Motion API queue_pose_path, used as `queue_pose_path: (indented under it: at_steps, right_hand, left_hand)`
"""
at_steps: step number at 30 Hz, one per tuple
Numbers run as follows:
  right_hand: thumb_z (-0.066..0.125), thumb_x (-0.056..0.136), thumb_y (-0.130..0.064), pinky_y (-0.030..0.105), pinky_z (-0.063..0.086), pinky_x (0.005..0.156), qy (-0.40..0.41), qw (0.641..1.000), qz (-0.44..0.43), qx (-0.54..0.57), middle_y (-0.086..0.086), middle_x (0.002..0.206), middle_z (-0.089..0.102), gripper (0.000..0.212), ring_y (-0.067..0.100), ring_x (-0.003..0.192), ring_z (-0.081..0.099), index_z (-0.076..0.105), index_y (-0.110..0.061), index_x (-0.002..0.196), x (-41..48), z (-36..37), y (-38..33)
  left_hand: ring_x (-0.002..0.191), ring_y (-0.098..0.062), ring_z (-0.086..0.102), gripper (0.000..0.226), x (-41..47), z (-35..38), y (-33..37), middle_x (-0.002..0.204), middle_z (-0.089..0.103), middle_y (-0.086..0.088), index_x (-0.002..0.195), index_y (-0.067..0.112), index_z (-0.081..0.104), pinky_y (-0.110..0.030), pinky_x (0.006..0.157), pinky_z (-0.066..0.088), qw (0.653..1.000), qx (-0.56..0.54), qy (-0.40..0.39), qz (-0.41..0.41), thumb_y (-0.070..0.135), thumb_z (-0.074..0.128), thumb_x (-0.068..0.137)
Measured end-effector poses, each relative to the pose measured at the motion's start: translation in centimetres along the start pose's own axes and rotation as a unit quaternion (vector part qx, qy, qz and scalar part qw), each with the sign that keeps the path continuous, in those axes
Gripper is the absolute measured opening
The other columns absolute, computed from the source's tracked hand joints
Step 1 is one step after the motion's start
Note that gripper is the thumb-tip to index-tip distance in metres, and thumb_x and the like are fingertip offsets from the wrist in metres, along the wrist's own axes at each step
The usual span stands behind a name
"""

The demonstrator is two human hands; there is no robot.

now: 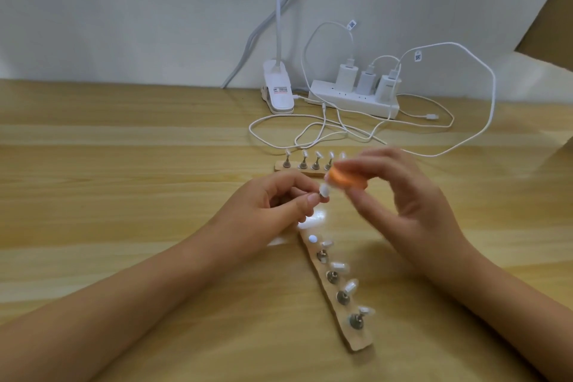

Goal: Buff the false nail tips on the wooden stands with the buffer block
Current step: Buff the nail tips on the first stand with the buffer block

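Wooden desk (124, 164). Left hand (273, 205) pinches a nail tip (324, 190) at its base. It points up-right and touches the buffer block (432, 180), which the right hand (403, 195) pinches.

near stand (336, 291) before hands, far stand (297, 168) behind

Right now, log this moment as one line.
left hand: pinches peg of nail tip; right hand: holds buffer block against tip; near stand: four tips seated
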State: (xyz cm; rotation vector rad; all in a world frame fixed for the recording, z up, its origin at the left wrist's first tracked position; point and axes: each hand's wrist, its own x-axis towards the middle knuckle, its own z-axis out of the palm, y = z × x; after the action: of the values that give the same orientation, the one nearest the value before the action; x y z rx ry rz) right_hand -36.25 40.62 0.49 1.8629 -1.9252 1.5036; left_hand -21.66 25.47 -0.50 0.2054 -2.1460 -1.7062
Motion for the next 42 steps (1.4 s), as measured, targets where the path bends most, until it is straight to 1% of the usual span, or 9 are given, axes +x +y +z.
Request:
queue_pose_path:
  at_steps: [13,17,20,24,29,32,36,40,42]
  right_hand:
    - [0.07,0.087,0.003,0.046,0.05,0.09,0.008,0.998,0.058,0.018,0.009,0.107,0.066,0.029,0.023,0.099,0.062,0.067,-0.011,0.112,0.1,-0.1,0.3]
    - [0.07,0.088,-0.009,0.031,0.05,0.088,-0.007,1.0,-0.022,-0.007,0.004,0.106,0.063,0.026,0.018,0.098,0.06,0.067,-0.011,0.114,-0.1,0.3,-0.3]
    - [0.07,0.089,0.0,0.037,0.048,0.091,0.01,0.998,0.069,-0.009,0.005,0.107,0.064,0.028,0.015,0.098,0.059,0.068,-0.014,0.113,0.2,-0.2,0.4]
    - [0.069,0.089,-0.005,0.023,0.045,0.093,0.011,0.999,-0.01,-0.033,0.008,0.107,0.062,0.026,0.013,0.103,0.059,0.069,-0.009,0.115,-0.3,0.5,-0.4]
    - [0.069,0.088,0.001,0.017,0.041,0.093,0.003,0.998,0.067,-0.017,0.007,0.105,0.062,0.025,0.011,0.101,0.059,0.073,-0.01,0.11,0.1,-0.6,-0.1]
    - [0.065,0.086,-0.006,0.019,0.042,0.092,-0.02,0.999,-0.02,-0.027,0.004,0.102,0.061,0.022,0.012,0.1,0.06,0.074,-0.008,0.107,-0.3,-0.1,-0.8]
    - [0.069,0.087,0.004,0.019,0.04,0.092,-0.013,0.996,0.088,-0.018,0.006,0.105,0.062,0.025,0.01,0.099,0.059,0.074,-0.01,0.107,0.1,-0.7,0.1]
    - [0.068,0.086,-0.001,0.02,0.043,0.093,-0.039,0.999,-0.007,-0.037,0.003,0.104,0.061,0.025,0.014,0.102,0.06,0.073,-0.011,0.109,-0.3,0.1,-0.6]
    - [0.069,0.088,0.001,0.026,0.046,0.093,-0.04,0.998,0.047,-0.031,0.002,0.105,0.062,0.026,0.01,0.101,0.059,0.072,-0.012,0.11,0.0,-0.2,0.1]
  left_hand:
    - [0.073,-0.004,0.065,0.017,-0.1,0.3,0.3,0.077,0.07,0.002,0.091,0.013,0.069,-0.014,0.07,0.05,0.998,-0.055,0.001,-0.008,0.024,0.063,0.079]
    - [0.072,-0.003,0.066,0.014,-0.1,0.3,0.3,0.074,0.07,0.006,0.092,0.013,0.069,-0.013,0.07,0.05,0.998,-0.059,0.0,-0.004,0.02,0.062,0.082]
    - [0.07,-0.001,0.064,0.018,-0.1,0.3,0.4,0.074,0.069,0.006,0.094,0.012,0.07,-0.012,0.07,0.049,0.998,-0.057,0.0,-0.004,0.022,0.062,0.081]
    - [0.074,-0.002,0.064,0.017,0.0,0.2,0.3,0.077,0.07,0.006,0.095,0.014,0.071,-0.014,0.071,0.051,0.999,-0.04,-0.004,0.002,0.022,0.061,0.083]
    - [0.07,-0.002,0.065,0.01,-0.3,0.6,0.2,0.077,0.07,0.009,0.09,0.026,0.072,-0.013,0.069,0.047,0.998,0.052,-0.018,0.02,0.029,0.065,0.083]
    - [0.071,-0.002,0.065,0.01,-0.3,0.5,0.1,0.076,0.07,0.01,0.091,0.026,0.073,-0.012,0.068,0.045,0.996,0.08,-0.016,0.028,0.03,0.066,0.084]
    - [0.07,0.0,0.063,0.009,-0.3,0.5,0.2,0.076,0.07,0.009,0.089,0.022,0.073,-0.011,0.068,0.045,0.997,0.076,-0.01,0.023,0.027,0.067,0.085]
    - [0.068,0.002,0.061,0.007,-0.2,0.4,0.2,0.073,0.069,0.011,0.09,0.024,0.073,-0.01,0.065,0.044,0.996,0.083,-0.006,0.022,0.025,0.067,0.087]
    - [0.069,-0.004,0.065,0.008,-0.2,0.4,0.1,0.075,0.071,0.006,0.091,0.021,0.073,-0.016,0.068,0.049,0.997,0.071,-0.006,0.01,0.024,0.067,0.087]
